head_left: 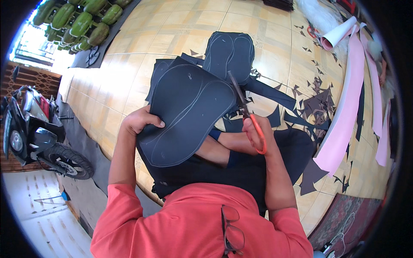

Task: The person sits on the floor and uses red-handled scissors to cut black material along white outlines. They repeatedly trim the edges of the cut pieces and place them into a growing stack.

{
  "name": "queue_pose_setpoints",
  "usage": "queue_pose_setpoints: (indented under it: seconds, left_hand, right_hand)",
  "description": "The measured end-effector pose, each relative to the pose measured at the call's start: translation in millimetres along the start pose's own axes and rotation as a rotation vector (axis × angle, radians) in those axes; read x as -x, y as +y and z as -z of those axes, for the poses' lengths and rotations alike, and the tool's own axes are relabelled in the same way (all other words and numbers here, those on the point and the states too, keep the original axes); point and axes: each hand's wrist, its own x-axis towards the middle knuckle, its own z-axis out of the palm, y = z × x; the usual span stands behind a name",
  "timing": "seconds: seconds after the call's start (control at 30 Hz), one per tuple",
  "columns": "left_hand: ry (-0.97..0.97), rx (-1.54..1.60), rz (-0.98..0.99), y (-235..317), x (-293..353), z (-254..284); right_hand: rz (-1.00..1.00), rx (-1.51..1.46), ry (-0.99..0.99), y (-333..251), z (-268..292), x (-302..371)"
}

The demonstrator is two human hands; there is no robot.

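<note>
My left hand (143, 121) grips the left edge of a black sheet (180, 101), with its thumb on top. White lines on the sheet trace two sole-like shapes side by side, and its right and lower edges are rounded along them. In my right hand (257, 129) is a pair of scissors (238, 92) with orange handles. Its blades point up and away, just beside the sheet's right edge; whether they touch it I cannot tell. Farther off on the floor lies a stack of black pieces (229, 53) marked with similar outlines.
Dark scraps (318, 103) litter the tiled floor (189, 26) to the right, beside long pink strips (344, 112) and a pink-and-white roll (337, 34). My crossed legs (223, 150) are under the sheet. A motorcycle (43, 133) stands left, green gas cylinders (79, 23) far left, a patterned rug (344, 219) near right.
</note>
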Motion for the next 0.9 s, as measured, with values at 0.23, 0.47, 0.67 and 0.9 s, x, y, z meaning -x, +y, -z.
queue_pose_setpoints:
  seconds: [0.23, 0.47, 0.67, 0.9]
  left_hand:
    - [-0.186, -0.075, -0.065, -12, -10, -14]
    - [-0.179, 0.799, -0.292, -85, -72, -54]
    - [0.171, 0.500, -0.712, -38, -72, -177]
    - [0.251, 0.863, -0.705, -6, -60, -164]
  right_hand:
    - [-0.078, -0.478, 0.107, 13, -15, -7]
    - [-0.161, -0.854, -0.032, 11, -17, -13]
    - [-0.013, -0.494, 0.059, 19, -42, -7]
    - [0.014, 0.020, 0.294, 18, -38, -9]
